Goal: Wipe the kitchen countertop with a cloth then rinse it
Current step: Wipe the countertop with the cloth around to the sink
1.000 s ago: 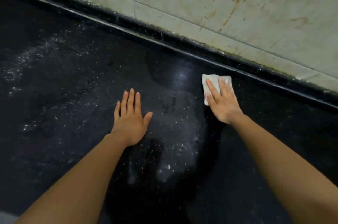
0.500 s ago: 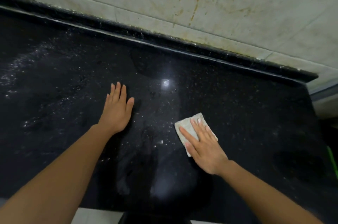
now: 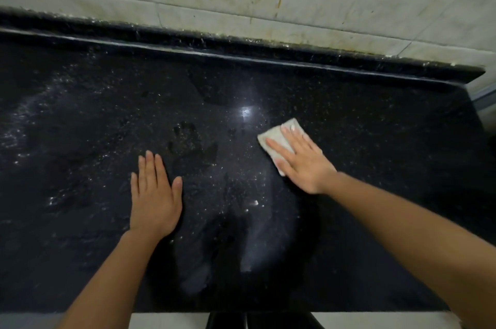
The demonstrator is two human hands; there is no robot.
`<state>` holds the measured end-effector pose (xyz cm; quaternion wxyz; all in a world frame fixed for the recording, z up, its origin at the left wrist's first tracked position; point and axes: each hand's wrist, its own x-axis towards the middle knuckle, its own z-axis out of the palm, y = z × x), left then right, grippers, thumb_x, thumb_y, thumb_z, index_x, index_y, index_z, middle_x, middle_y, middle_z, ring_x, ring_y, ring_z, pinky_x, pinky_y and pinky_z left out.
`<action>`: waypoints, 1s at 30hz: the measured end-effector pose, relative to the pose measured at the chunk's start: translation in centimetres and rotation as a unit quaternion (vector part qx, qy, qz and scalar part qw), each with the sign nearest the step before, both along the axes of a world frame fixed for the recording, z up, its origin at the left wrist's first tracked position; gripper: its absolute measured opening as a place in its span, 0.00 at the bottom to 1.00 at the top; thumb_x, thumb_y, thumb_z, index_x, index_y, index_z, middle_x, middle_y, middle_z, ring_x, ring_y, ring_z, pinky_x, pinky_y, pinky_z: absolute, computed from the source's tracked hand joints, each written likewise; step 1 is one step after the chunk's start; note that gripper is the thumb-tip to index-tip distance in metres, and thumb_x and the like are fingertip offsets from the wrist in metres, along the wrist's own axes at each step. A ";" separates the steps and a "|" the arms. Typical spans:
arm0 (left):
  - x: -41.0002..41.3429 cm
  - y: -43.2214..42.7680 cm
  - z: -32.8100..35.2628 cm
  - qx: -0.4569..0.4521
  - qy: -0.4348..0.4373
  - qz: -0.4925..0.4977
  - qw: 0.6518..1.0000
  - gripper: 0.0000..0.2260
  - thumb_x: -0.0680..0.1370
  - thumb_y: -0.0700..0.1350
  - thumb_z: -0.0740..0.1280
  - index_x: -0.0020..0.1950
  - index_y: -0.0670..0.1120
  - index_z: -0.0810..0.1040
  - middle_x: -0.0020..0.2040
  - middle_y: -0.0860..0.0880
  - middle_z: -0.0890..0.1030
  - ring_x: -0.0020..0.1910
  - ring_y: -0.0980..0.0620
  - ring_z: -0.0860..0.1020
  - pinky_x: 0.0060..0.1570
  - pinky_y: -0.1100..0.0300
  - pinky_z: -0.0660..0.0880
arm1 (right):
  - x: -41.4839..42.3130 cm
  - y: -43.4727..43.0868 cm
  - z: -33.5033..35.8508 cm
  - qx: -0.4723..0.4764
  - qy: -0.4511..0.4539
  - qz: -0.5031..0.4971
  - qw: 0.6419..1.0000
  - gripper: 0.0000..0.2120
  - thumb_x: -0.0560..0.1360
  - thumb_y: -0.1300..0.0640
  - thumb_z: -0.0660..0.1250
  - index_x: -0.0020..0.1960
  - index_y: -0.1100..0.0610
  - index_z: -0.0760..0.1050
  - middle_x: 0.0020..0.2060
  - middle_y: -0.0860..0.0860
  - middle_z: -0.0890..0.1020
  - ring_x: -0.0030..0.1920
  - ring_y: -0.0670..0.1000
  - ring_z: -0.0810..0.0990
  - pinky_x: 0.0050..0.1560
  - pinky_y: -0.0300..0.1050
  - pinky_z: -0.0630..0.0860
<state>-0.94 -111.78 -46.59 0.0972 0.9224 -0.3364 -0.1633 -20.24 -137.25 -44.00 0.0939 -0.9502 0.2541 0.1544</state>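
While the right hand (image 3: 303, 165) lies flat with straight fingers and presses the small pale cloth (image 3: 273, 133) on the black countertop (image 3: 389, 146), right of the middle and between the back ledge (image 3: 241, 49) and the front edge, the left hand (image 3: 154, 194) rests flat on the stone with its fingers straight and close together, holding nothing. I think the main danger is that the cloth is only pressed and not gripped, so in a fast stroke it can slip out from under the fingers or fold up. It is also small, so it may push the white specks (image 3: 241, 183) around instead of lifting them, and the dusty zone at the far left (image 3: 29, 124) can easily be missed. The supporting hand can also mark the surface again: a dark handprint (image 3: 188, 146) shows just beyond its fingertips. Compared with half a second ago, the cloth is now nearer to the ledge, after it came toward the front edge from beside the ledge, and the left hand has moved back toward the person, leaving that print where it rested
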 end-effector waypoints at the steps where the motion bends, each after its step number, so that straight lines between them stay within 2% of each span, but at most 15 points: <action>1: 0.0 0.0 0.0 0.003 0.001 0.000 1.000 0.29 0.82 0.54 0.46 0.77 0.39 0.41 0.77 0.44 0.39 0.75 0.50 0.35 0.72 0.52 0.35 | 1.8 -1.1 -0.1 0.006 0.007 -0.020 1.000 0.24 0.82 0.43 0.40 0.76 0.40 0.37 0.77 0.53 0.36 0.76 0.52 0.32 0.73 0.46 0.31; 7: 0.2 -0.2 0.0 0.025 0.009 -0.006 1.000 0.30 0.81 0.55 0.43 0.76 0.40 0.37 0.76 0.45 0.34 0.74 0.51 0.32 0.70 0.54 0.32 | 11.0 -5.8 -0.2 0.060 0.055 -0.119 0.989 0.25 0.81 0.41 0.39 0.76 0.38 0.35 0.76 0.52 0.33 0.75 0.54 0.30 0.74 0.51 0.32; 11: 0.3 -0.1 0.1 0.025 0.020 -0.003 0.999 0.30 0.81 0.55 0.44 0.76 0.41 0.37 0.76 0.45 0.34 0.74 0.51 0.31 0.70 0.54 0.31 | 13.0 -5.7 -0.5 0.071 0.045 -0.143 0.986 0.25 0.81 0.41 0.39 0.76 0.39 0.35 0.76 0.52 0.33 0.74 0.55 0.29 0.73 0.53 0.31; 16: 0.3 -0.1 0.4 0.034 0.027 -0.006 0.999 0.30 0.81 0.55 0.43 0.76 0.40 0.36 0.76 0.45 0.33 0.74 0.50 0.31 0.71 0.53 0.32 | 7.7 -2.2 -0.4 0.055 0.029 -0.023 0.998 0.24 0.82 0.41 0.40 0.76 0.38 0.36 0.77 0.52 0.35 0.75 0.53 0.30 0.74 0.50 0.32; 20: 0.3 -0.1 0.6 0.039 0.037 -0.008 0.999 0.30 0.81 0.55 0.42 0.76 0.40 0.36 0.76 0.44 0.33 0.74 0.49 0.32 0.72 0.52 0.33 | 2.0 2.8 0.2 0.056 0.042 0.029 0.997 0.24 0.82 0.42 0.40 0.74 0.38 0.34 0.76 0.52 0.33 0.73 0.51 0.27 0.73 0.49 0.30; 23: 0.3 -0.1 0.8 0.042 0.042 -0.008 0.998 0.30 0.82 0.55 0.42 0.76 0.40 0.35 0.76 0.44 0.33 0.74 0.49 0.32 0.72 0.51 0.33 | -1.9 6.9 0.4 0.072 0.057 0.068 0.994 0.24 0.77 0.37 0.32 0.71 0.35 0.30 0.74 0.50 0.30 0.72 0.52 0.25 0.74 0.52 0.32; 25: 0.3 -0.1 0.9 0.045 0.045 -0.011 0.998 0.30 0.82 0.55 0.42 0.76 0.40 0.35 0.76 0.44 0.33 0.74 0.49 0.32 0.72 0.51 0.33 | -4.4 9.8 0.3 0.074 0.062 0.110 0.989 0.25 0.76 0.37 0.30 0.72 0.35 0.30 0.74 0.50 0.32 0.73 0.53 0.26 0.74 0.53 0.33; 30: 0.4 -0.1 0.9 0.045 0.050 -0.012 0.998 0.30 0.82 0.55 0.42 0.75 0.40 0.34 0.76 0.44 0.32 0.74 0.49 0.31 0.71 0.52 0.32 | -6.0 10.1 0.7 0.093 0.072 0.192 0.974 0.22 0.82 0.40 0.40 0.74 0.32 0.38 0.75 0.46 0.34 0.74 0.49 0.27 0.73 0.49 0.31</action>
